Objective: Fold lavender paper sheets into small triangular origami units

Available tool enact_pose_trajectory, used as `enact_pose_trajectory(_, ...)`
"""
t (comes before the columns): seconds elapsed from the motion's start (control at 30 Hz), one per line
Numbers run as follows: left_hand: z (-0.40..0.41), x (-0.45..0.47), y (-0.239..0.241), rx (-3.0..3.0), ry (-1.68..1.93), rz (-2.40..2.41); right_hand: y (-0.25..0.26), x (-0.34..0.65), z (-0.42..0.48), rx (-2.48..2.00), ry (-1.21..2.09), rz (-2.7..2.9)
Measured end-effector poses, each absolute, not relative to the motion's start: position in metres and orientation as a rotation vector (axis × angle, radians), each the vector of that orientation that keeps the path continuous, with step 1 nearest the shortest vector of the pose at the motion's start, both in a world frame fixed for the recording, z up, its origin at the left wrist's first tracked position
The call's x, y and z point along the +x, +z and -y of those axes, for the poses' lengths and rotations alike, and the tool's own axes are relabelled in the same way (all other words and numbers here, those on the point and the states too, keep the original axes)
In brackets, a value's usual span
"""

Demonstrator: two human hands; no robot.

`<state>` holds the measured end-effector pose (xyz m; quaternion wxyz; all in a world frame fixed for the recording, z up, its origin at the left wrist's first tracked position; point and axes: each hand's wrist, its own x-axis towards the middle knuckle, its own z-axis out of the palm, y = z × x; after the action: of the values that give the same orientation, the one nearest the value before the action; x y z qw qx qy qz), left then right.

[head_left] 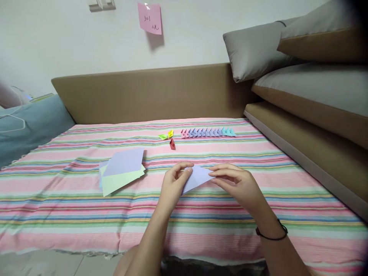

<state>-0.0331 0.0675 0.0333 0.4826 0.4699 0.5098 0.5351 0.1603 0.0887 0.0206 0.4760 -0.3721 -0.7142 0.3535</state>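
A lavender sheet of paper (197, 178), folded into a triangle, is held between my two hands just above the striped cloth. My left hand (177, 177) pinches its left side, thumb on top and fingers behind. At the pointed right corner, the fingertips and thumb of my right hand (235, 180) close on the paper. Left of my hands lies a loose stack of lavender, pale green and light blue paper sheets (123, 163). Beyond my hands stands a small red folded paper piece (172, 144).
A row of pink, lavender and turquoise folded paper pieces (205, 132) runs across the back, beside a green one (163, 137) and a yellow one (170, 133). The striped cloth (86, 214) covers the surface. Grey cushions (316, 86) pile up at right; a brown backrest (149, 96) borders the back.
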Motion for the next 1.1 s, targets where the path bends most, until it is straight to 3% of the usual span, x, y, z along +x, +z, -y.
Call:
enact_pose_trajectory(0.5,-0.065,-0.0375,0.0388,1.323,1.11,-1.2,0.0229,0.1674,-0.0886,-0.969,0.935,1.725)
enact_pose_trajectory(1.1,-0.0658,-0.0321,0.0354,1.257,1.213,-1.166,0.0263,0.167,-0.0867,-0.879,1.101,1.681)
